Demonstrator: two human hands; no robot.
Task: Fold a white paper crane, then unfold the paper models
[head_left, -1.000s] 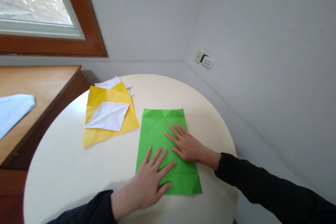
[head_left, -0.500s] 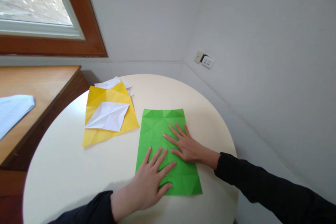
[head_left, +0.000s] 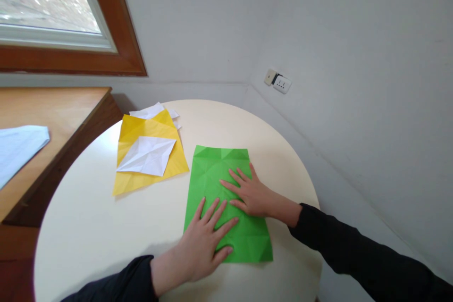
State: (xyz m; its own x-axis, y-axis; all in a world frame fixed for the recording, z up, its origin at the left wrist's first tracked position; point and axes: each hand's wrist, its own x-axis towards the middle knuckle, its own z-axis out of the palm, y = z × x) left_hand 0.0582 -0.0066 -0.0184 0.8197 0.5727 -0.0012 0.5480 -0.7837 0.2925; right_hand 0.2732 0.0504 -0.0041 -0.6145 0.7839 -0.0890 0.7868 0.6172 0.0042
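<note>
A creased green sheet of paper (head_left: pixel 212 165) lies unfolded on the round, cream-coloured table (head_left: pixel 81 226). My left hand (head_left: pixel 203 243) rests palm down over its lower left part, fingers spread. On the right side of the sheet, my right hand (head_left: pixel 249 193) also lies flat with its fingers apart. Neither hand grips anything. The paper shows fold lines along its top and near its lower right corner; the parts beneath my hands are hidden.
Left of the green paper is a creased yellow sheet (head_left: pixel 136 127) with a folded white paper (head_left: pixel 150 155) on top. More white paper (head_left: pixel 146 112) shows behind it. A wooden desk (head_left: pixel 63 108) holding a pale blue item (head_left: pixel 23 148) stands left. Walls meet behind the table.
The view has shifted very slightly. Both hands stay flat on the green paper, with my right hand tilted a little differently at most.
</note>
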